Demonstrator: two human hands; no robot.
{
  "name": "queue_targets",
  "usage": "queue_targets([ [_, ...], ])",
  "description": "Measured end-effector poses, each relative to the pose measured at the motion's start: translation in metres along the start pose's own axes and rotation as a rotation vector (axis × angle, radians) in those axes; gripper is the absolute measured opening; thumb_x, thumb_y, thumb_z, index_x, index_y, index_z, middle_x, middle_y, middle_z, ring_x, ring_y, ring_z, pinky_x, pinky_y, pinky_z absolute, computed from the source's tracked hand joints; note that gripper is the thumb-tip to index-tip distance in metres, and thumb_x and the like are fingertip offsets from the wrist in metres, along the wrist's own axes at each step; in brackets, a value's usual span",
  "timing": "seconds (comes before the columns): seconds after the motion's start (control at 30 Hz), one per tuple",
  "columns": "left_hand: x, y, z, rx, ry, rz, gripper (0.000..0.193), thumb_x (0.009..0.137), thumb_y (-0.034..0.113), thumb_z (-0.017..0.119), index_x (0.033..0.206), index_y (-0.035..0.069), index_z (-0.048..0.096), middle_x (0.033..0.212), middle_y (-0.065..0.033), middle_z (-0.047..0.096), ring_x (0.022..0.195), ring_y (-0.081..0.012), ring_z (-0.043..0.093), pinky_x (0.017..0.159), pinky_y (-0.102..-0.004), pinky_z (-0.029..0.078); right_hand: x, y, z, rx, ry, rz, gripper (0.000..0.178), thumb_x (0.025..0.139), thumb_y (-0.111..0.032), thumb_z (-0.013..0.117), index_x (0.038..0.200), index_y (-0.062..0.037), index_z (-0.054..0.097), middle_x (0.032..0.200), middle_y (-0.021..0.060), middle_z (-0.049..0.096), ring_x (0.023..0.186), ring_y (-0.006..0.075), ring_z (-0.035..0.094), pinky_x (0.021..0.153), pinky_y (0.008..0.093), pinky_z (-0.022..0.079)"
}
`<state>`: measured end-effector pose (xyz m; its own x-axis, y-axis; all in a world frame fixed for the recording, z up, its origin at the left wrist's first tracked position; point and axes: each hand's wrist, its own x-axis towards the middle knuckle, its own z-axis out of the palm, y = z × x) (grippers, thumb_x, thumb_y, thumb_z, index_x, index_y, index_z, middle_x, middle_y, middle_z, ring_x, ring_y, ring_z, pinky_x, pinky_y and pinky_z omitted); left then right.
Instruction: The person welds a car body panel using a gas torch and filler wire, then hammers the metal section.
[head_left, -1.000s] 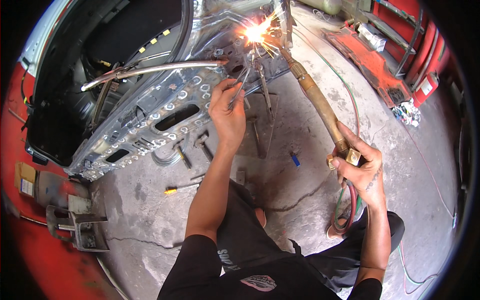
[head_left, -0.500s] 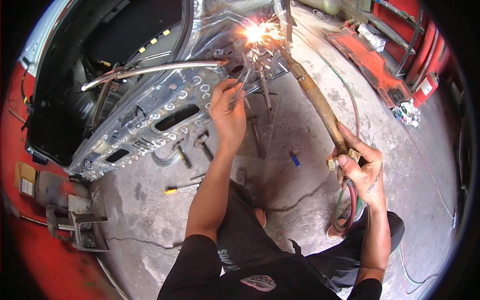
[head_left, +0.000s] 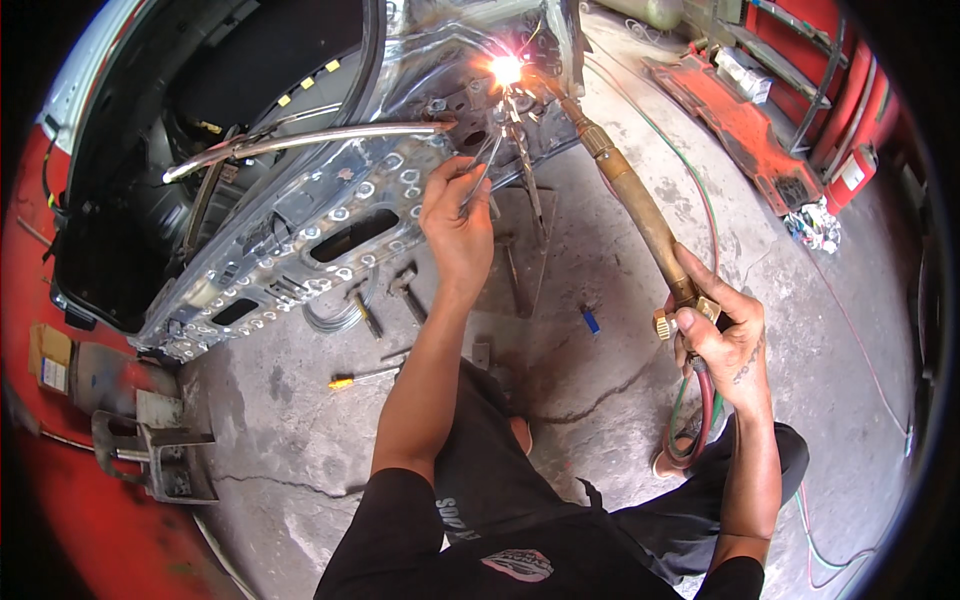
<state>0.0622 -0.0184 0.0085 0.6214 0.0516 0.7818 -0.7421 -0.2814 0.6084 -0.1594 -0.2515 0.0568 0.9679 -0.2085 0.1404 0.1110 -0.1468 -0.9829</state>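
My right hand [head_left: 722,335] is wrapped round the brass handle of a gas welding torch [head_left: 640,205], beside its valve knobs. The torch's tip reaches up and left to a bright glow [head_left: 507,70] on the bare-metal car body panel [head_left: 350,190]. Pinched in my left hand [head_left: 457,205] is a thin metal rod [head_left: 493,155], slanting up toward the glow. Glare hides the rod's far end and the exact spot being heated. A long pointed metal piece [head_left: 530,180] hangs below the glow; what holds it is hidden.
Red and green hoses [head_left: 695,430] loop down from the torch beside my leg. Hammers [head_left: 405,288], a wire coil [head_left: 338,315], a yellow-handled screwdriver [head_left: 345,381] and a blue lighter-like object [head_left: 590,320] lie on the concrete floor. A red metal part [head_left: 735,130] is at the far right.
The wide burst of sparks has shrunk to a small, tight glow with fewer sparks. Both hands and the torch have stayed nearly still.
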Motion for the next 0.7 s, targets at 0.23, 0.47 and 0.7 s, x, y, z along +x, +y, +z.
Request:
queue_targets([
  [0.23, -0.0014, -0.005, 0.0, -0.019, 0.011, 0.024, 0.016, 0.088, -0.005, 0.074, 0.104, -0.002, 0.075, 0.114, -0.0136, 0.071, 0.106, -0.0245, 0.067, 0.093, -0.033, 0.051, 0.0001, -0.0017, -0.001, -0.01, -0.011, 0.038, 0.064, 0.089, -0.022, 0.074, 0.147, -0.0022, 0.056, 0.088, 0.0092, 0.072, 0.057, 0.0115, 0.062, 0.051, 0.0267, 0.05],
  [0.47, -0.0011, -0.0001, 0.0004, -0.019, 0.006, -0.011, 0.018, 0.088, -0.005, 0.074, 0.105, -0.001, 0.076, 0.113, -0.0137, 0.071, 0.106, -0.0248, 0.067, 0.094, -0.0332, 0.051, 0.0, -0.0015, 0.0006, -0.006, -0.006, 0.004, 0.06, 0.091, -0.02, 0.075, 0.145, -0.0025, 0.059, 0.078, 0.0029, 0.066, 0.056, 0.0095, 0.06, 0.052, 0.0259, 0.049],
  [0.7, -0.0002, -0.0003, 0.0009, 0.003, 0.01, 0.017, 0.018, 0.087, -0.005, 0.074, 0.105, -0.001, 0.076, 0.114, -0.0143, 0.071, 0.106, -0.0261, 0.067, 0.095, -0.0343, 0.051, -0.0001, -0.0021, 0.001, 0.015, -0.004, 0.012, 0.059, 0.091, -0.018, 0.075, 0.145, -0.0028, 0.059, 0.083, 0.0033, 0.067, 0.058, 0.009, 0.059, 0.052, 0.0257, 0.048],
])
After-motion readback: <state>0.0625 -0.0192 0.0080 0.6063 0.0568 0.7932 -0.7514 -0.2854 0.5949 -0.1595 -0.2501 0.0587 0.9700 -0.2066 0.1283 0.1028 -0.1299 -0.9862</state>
